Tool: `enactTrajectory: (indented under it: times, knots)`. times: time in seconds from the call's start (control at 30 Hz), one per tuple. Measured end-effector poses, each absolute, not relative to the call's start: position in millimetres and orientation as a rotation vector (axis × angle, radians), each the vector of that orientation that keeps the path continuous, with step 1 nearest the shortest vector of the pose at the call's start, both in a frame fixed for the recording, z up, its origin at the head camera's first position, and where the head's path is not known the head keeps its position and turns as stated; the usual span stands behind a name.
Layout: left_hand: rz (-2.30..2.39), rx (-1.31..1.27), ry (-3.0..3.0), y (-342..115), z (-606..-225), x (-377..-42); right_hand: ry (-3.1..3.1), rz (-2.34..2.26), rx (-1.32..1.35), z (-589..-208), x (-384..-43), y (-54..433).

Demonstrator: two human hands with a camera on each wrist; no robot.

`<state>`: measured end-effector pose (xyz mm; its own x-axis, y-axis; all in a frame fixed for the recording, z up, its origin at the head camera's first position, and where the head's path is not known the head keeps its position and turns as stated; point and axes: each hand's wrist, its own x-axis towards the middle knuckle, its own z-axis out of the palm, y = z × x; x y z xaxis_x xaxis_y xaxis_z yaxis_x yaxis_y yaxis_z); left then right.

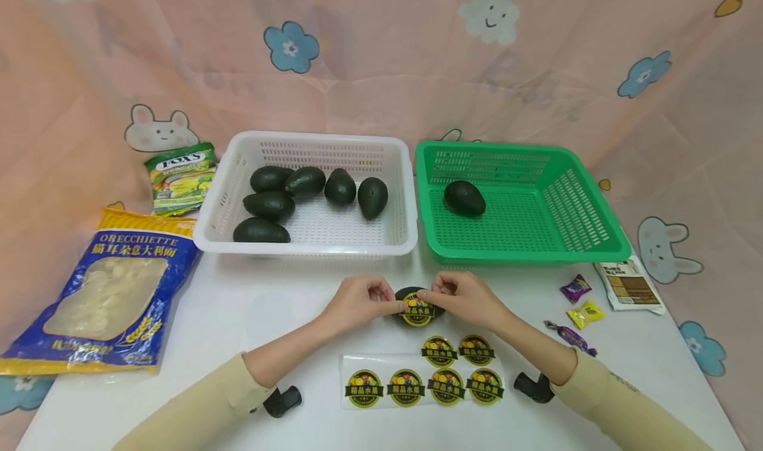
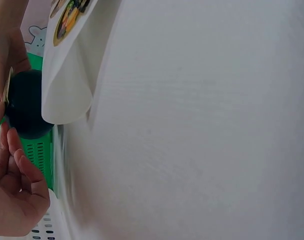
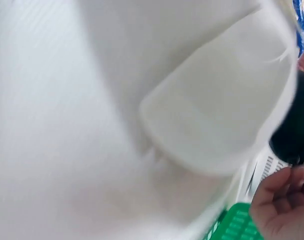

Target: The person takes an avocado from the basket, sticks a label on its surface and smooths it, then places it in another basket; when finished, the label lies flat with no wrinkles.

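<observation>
A dark green avocado [image 1: 439, 314] lies on the white table in front of the two baskets, with a round black and gold sticker [image 1: 417, 310] over its upper face. My left hand [image 1: 360, 302] pinches the sticker's left edge, thumb on top. At the opposite edge, my right hand [image 1: 467, 297] pinches it between thumb and fingers. The left wrist view shows the sticker edge-on along the avocado [image 2: 29, 102], with fingertips close to both ends. In the right wrist view, fingers of the right hand [image 3: 282, 202] are at the avocado's lower end.
A sheet of stickers [image 1: 384, 398] lies nearer me. Behind stand a white basket [image 1: 304, 248] of several avocados and a green basket [image 1: 530, 255] with one. An orecchiette bag [image 1: 107, 292] and a Fox's packet [image 1: 181, 179] are left; wrapped candies [image 1: 585, 313] and a white packet [image 1: 630, 285] are right.
</observation>
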<state>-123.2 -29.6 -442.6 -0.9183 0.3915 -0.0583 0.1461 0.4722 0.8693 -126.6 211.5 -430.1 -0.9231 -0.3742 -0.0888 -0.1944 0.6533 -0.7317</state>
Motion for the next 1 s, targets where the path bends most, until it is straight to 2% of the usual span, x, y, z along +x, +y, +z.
enactTrajectory:
  times: [0.2, 0.33, 0.43, 0.5, 0.6, 0.83, 1.0]
  knots:
    - [1.441, 0.548, 2.508, -28, -443, -122, 2.667, -1.022, -0.686, -430, -125, 214]
    - [1.389, 0.926, 2.641, -24, -443, -121, 2.682, -1.015, -0.773, -430, -126, 213]
    - [1.212, 1.276, 2.743, -20, -445, -121, 2.665, -1.038, -0.8, -430, -127, 214]
    - [1.081, 1.42, 2.783, -18, -446, -121, 2.635, -1.07, -0.767, -429, -127, 216]
    - [0.963, 1.481, 2.808, -16, -447, -121, 2.571, -1.184, -0.566, -424, -126, 223]
    - [0.971, 1.359, 2.792, -16, -447, -119, 2.084, -1.823, 0.186, -414, -121, 253]
    - [0.979, 1.404, 2.722, -14, -446, -123, 1.769, -2.127, 0.376, -413, -119, 265]
